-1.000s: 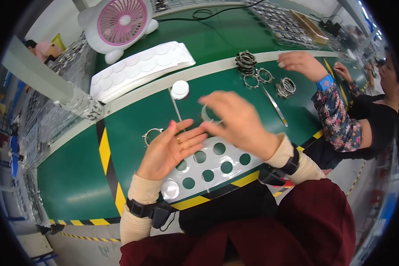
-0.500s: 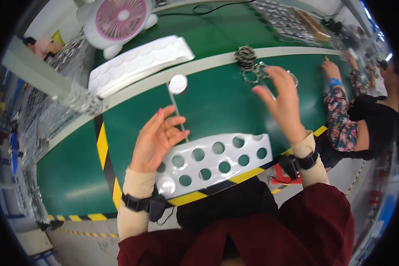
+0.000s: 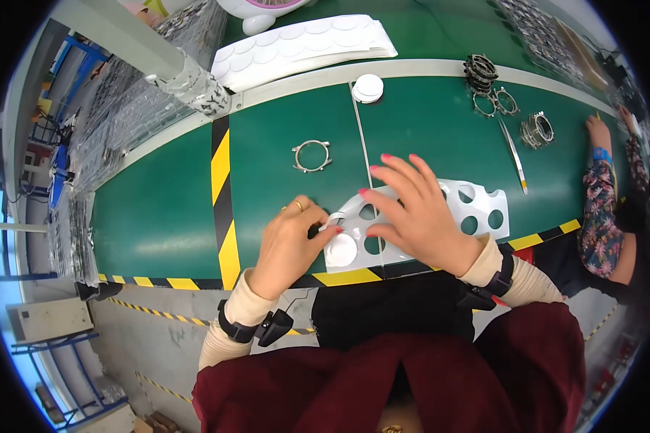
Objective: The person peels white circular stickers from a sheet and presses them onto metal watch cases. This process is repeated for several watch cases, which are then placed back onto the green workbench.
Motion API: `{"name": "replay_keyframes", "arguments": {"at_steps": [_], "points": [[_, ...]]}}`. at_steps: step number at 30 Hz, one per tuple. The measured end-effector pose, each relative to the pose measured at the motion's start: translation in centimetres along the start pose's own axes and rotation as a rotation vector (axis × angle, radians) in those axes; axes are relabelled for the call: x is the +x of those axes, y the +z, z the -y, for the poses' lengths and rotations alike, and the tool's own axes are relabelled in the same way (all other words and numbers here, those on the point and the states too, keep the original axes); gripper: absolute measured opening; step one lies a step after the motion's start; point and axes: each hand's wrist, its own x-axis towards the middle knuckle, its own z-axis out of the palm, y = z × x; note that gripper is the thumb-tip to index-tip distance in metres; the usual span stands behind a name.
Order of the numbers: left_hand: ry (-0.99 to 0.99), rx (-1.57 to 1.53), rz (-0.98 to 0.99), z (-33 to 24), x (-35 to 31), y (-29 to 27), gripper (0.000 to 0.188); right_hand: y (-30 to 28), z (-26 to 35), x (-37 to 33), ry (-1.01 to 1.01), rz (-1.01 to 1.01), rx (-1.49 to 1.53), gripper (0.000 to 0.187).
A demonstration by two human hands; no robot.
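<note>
Pinching the curled left edge of the perforated white sheet (image 3: pixel 393 254), centre of frame: left hand (image 3: pixel 287 242). Right hand (image 3: pixel 426 227): loose, fingers spread, over the sheet. Post (image 3: pixel 133 47), upper left: dark lettering (image 3: pixel 209 97) on its wrapping (image 3: pixel 188 88).

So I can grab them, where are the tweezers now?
In the head view, the tweezers lie on the table, right of the right hand, just left of the rightmost metal rings.
</note>
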Motion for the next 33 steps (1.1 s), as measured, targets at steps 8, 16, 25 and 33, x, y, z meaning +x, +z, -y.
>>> {"name": "replay_keyframes", "arguments": {"at_steps": [8,16,25,33], "points": [[-0.653,-1.322,0.297,-0.6,1.0,-0.3,0.01,1.6,2.1,0.1,-0.229,-0.091,0.077,0.04],[-0.587,-0.908,0.472,-1.6,2.9,-1.8,0.014,2.0,1.3,-0.8,-0.394,-0.199,0.146,0.023],[-0.415,-0.488,0.274,0.8,5.8,-5.4,0.031,2.0,1.6,-1.1,-0.352,-0.131,0.489,0.013],[0.252,0.37,-0.19,3.6,10.2,-1.3,0.027,0.8,-0.5,4.6,0.584,0.002,1.284,0.011]]}}
